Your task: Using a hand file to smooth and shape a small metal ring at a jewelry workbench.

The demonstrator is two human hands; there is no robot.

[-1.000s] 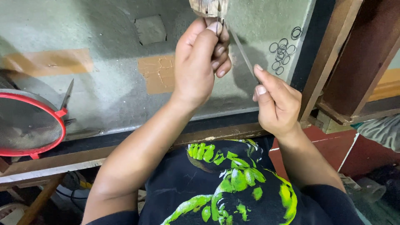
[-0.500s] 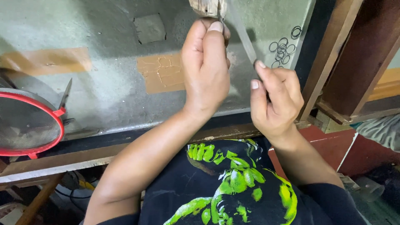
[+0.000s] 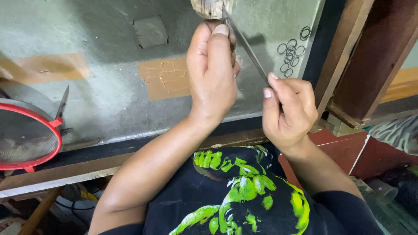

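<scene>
Filing goes on: the left hand (image 3: 213, 74) pinches something small against a wooden peg (image 3: 211, 8), the right hand (image 3: 288, 111) clamped on a thin file (image 3: 246, 45); finished rings (image 3: 291, 54) lie nearby.

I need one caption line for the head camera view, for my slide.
Seen from above, the left hand steadies a small piece at a wooden peg while the right hand works a thin metal file against it.

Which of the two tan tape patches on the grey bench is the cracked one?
The squarer patch right beside the left hand. Its surface shows cracks, while the long strip near the red-rimmed sieve looks smooth.
</scene>
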